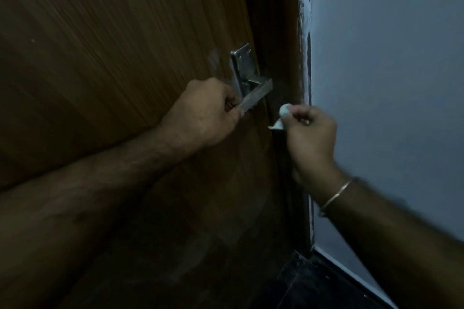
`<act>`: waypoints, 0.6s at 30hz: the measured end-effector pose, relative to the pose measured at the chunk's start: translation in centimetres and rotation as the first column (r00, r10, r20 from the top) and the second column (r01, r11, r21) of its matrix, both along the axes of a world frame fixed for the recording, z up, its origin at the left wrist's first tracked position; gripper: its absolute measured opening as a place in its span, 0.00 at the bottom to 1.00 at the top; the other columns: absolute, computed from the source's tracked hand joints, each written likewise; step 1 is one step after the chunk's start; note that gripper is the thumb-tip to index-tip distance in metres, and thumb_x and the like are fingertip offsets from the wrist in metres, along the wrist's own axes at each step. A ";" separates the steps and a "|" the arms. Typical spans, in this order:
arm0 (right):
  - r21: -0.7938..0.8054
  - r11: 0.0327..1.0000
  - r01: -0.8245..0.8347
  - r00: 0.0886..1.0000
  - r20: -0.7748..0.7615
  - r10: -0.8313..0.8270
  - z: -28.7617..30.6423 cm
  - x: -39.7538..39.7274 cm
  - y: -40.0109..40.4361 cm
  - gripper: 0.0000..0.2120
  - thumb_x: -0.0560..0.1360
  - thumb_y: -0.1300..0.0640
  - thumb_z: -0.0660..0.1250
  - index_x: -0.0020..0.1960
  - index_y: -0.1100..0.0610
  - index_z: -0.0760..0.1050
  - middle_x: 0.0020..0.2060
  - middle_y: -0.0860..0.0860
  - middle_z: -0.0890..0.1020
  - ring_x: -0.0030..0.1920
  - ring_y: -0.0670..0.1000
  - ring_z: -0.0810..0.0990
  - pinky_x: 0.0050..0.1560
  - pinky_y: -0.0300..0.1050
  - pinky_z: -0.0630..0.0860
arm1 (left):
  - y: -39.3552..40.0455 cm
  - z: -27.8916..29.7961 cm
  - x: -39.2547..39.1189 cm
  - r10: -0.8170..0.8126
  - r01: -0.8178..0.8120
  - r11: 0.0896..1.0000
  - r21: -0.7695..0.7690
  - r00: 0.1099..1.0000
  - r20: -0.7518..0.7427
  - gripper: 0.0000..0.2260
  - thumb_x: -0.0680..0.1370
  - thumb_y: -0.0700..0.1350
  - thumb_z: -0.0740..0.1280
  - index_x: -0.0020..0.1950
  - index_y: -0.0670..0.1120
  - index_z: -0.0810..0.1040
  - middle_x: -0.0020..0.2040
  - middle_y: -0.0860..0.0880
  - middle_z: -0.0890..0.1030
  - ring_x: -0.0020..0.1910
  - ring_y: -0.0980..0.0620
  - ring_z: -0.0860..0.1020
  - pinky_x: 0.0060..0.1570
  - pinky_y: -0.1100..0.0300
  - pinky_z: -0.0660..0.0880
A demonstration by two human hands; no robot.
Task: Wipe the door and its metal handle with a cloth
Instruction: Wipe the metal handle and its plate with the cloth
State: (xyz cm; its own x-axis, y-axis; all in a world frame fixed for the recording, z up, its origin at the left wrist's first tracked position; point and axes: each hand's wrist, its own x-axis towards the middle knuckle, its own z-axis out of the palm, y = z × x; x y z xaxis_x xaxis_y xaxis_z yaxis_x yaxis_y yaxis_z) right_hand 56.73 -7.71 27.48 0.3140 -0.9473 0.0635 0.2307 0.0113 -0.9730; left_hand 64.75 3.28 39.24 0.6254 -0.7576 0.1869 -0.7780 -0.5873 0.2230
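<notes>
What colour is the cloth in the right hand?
White, the cloth bunched in the right hand; seen in the head view.

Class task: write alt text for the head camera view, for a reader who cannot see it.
A person's left hand grips the lever of a metal handle on a brown wooden door, while the right hand holds a small bunched white cloth just right of the lever, near the door's edge. A grey wall stands at right.

no writing I can read anywhere, no lettering or brand on the wooden door (113, 57), none on the metal handle (253, 94) or its plate, none on the cloth (282, 114) at three o'clock of it
</notes>
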 end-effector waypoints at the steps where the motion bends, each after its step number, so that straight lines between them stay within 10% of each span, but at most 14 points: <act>1: 0.075 0.995 -0.059 0.998 0.039 0.057 -0.5 0.7 0.9 0.06 0.75 0.62 0.70 0.50 0.52 0.81 0.46 0.46 0.83 0.45 0.42 0.83 0.38 0.28 0.76 | -0.1 0.0 -0.1 -0.019 0.018 0.999 0.026 0.999 0.040 0.12 0.80 0.51 0.66 0.63 0.53 0.79 0.44 0.59 0.76 0.37 0.62 0.73 0.28 0.71 0.66; 8: 0.297 0.953 -0.068 0.969 0.247 -0.008 1.8 2.9 2.9 0.09 0.75 0.65 0.70 0.54 0.58 0.81 0.50 0.51 0.84 0.49 0.46 0.83 0.48 0.37 0.81 | 1.3 0.2 0.0 -0.149 0.120 0.982 0.143 0.964 0.219 0.09 0.82 0.52 0.62 0.59 0.52 0.79 0.38 0.57 0.74 0.35 0.60 0.75 0.25 0.70 0.67; 11: -0.093 0.962 0.257 0.937 0.267 -0.225 4.6 2.3 0.9 0.07 0.74 0.65 0.71 0.52 0.59 0.82 0.49 0.51 0.83 0.49 0.45 0.82 0.48 0.27 0.76 | 2.2 0.5 0.5 -0.222 0.173 0.972 0.159 0.898 0.380 0.08 0.82 0.50 0.61 0.54 0.50 0.78 0.41 0.56 0.70 0.41 0.57 0.71 0.36 0.66 0.64; 14: -0.547 0.836 0.044 0.995 -0.049 -0.085 7.5 3.9 0.2 0.08 0.74 0.66 0.69 0.50 0.56 0.81 0.54 0.49 0.80 0.52 0.40 0.76 0.48 0.17 0.68 | 2.6 0.5 0.7 -0.294 0.183 0.947 0.265 0.824 0.484 0.11 0.81 0.51 0.60 0.57 0.49 0.77 0.47 0.52 0.72 0.49 0.51 0.70 0.49 0.56 0.70; 18: -0.694 0.694 -0.191 0.948 -0.315 -0.053 7.1 4.6 1.2 0.07 0.76 0.65 0.67 0.50 0.56 0.81 0.57 0.50 0.80 0.55 0.42 0.75 0.51 0.24 0.69 | 3.0 1.1 0.9 -0.305 0.105 0.930 0.354 0.756 0.579 0.15 0.80 0.53 0.60 0.64 0.50 0.75 0.61 0.48 0.75 0.58 0.48 0.70 0.57 0.51 0.71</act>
State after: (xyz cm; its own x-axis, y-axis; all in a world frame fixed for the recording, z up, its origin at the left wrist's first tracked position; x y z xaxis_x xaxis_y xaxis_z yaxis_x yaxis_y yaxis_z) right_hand 61.35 -6.50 34.60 0.4948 -0.6291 0.5995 -0.0321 -0.7026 -0.7109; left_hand 65.63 6.32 40.31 0.2727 -0.9338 0.2316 -0.7936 -0.3544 -0.4946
